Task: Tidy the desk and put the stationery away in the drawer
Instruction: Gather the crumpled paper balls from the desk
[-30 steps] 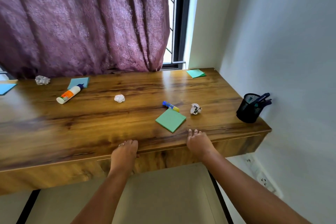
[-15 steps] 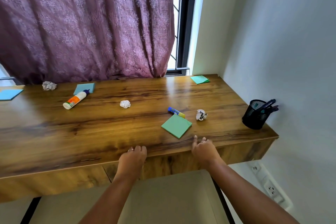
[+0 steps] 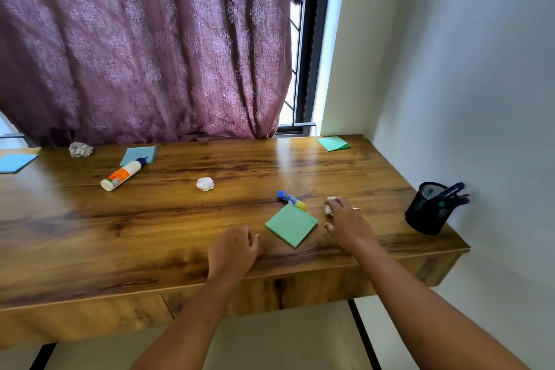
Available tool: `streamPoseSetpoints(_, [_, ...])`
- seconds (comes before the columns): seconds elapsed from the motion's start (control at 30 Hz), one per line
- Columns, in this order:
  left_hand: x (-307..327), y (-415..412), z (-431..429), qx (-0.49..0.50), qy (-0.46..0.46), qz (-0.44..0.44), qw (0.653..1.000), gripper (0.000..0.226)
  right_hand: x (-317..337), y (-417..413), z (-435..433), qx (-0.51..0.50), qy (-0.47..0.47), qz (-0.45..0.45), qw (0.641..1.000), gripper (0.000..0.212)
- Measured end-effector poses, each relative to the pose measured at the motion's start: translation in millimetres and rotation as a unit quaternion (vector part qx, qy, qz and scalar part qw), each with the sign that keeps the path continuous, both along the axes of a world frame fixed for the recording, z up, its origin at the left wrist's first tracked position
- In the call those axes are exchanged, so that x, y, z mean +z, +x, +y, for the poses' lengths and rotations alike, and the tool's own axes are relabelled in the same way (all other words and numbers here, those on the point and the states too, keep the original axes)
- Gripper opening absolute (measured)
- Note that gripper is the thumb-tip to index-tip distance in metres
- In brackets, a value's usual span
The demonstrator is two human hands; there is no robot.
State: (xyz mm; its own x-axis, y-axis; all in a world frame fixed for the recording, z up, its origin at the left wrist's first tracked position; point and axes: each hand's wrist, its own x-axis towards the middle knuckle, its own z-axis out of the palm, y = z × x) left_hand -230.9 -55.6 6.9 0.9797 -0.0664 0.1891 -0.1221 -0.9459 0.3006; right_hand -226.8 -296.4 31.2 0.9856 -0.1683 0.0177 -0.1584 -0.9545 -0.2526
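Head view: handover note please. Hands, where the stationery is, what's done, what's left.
Left hand: rests on the desk near its front edge, holds nothing.
Right hand: fingers over the near paper ball; can't tell if it grips.
On the desk: green pad, glue stick, glue bottle, blue pad, middle paper ball, far paper ball, pen holder.
Done: nothing stowed; drawer looks shut.
Left: open drawer, stow stationery, clear paper balls.
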Motion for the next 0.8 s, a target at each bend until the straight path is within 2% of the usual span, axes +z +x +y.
streamPoseSetpoints(0.1, [2.2, 24.1, -4.7, 0.029, -0.021, 0.001, 0.999, 0.017, -6.8, 25.1, -8.4, -0.001, 0.009, 0.035, 0.999, 0.066])
streamPoseSetpoints(0.23, [1.3, 59.3, -3.8, 0.077, -0.06, 0.001, 0.995, 0.015, -24.5, 56.9, -22.6, -0.01, 0.038, 0.038, 0.999, 0.039])
streamPoseSetpoints(0.3, [4.2, 83.8, -2.1, 0.102, -0.074, -0.027, 0.992, 0.018, -30.3, 80.1, -27.9, -0.015, 0.057, 0.01, 0.998, 0.029])
streamPoseSetpoints(0.5, [16.1, 143.5, 9.9, 0.186, -0.065, -0.075, 0.977, 0.015, -10.3, 142.4, -12.0, -0.008, 0.147, -0.051, 0.988, 0.026])
streamPoseSetpoints(0.57, [11.0, 162.8, 17.1, 0.19, -0.067, -0.033, 0.979, 0.035, -5.1, 159.8, -2.6, 0.02, 0.172, -0.052, 0.983, 0.027])
streamPoseSetpoints(0.67, [4.4, 187.5, 24.2, 0.185, -0.015, 0.056, 0.981, 0.06, -2.0, 178.3, 9.3, 0.061, 0.207, -0.055, 0.975, 0.028])
streamPoseSetpoints(0.73, [0.2, 198.4, 28.7, 0.189, 0.0, 0.1, 0.977, 0.063, -2.0, 184.0, 15.4, 0.079, 0.22, -0.049, 0.971, 0.028])
streamPoseSetpoints(0.8, [-4.8, 204.7, 32.3, 0.198, -0.003, 0.129, 0.972, 0.056, -3.2, 188.6, 18.2, 0.093, 0.227, -0.043, 0.969, 0.029])
